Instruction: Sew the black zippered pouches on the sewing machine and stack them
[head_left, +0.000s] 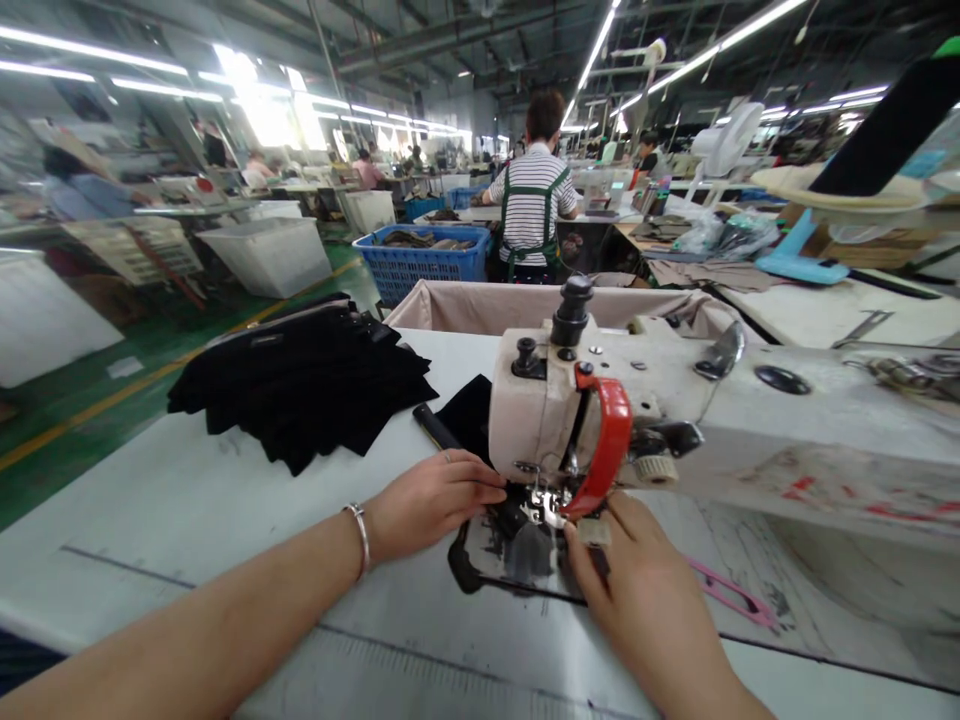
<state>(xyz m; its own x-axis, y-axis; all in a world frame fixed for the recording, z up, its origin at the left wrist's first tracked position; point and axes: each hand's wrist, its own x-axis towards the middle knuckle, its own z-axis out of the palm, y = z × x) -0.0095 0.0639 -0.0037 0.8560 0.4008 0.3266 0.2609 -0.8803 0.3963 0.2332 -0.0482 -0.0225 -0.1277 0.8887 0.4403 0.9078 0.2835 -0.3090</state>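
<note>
My left hand (439,498), with a silver bracelet at the wrist, has its fingers closed together on the edge of a black fabric piece (466,415), left of the needle area. The fabric runs under the head of a white sewing machine (536,415). At the right of the metal presser foot (551,505) is my right hand (645,570), its thumb and forefinger apart; the other fingers are partly hidden behind the machine parts. A red curved guard (611,435) stands just above them. The fabric right at the needle is mostly hidden.
A stack of black fabric pieces (300,380) lies on the white table (187,520) to the left. Pink tweezers (731,592) rest right of my right hand. Beyond the table are a cloth-lined bin (465,305), a blue basket (424,262) and a person in a striped shirt (534,205).
</note>
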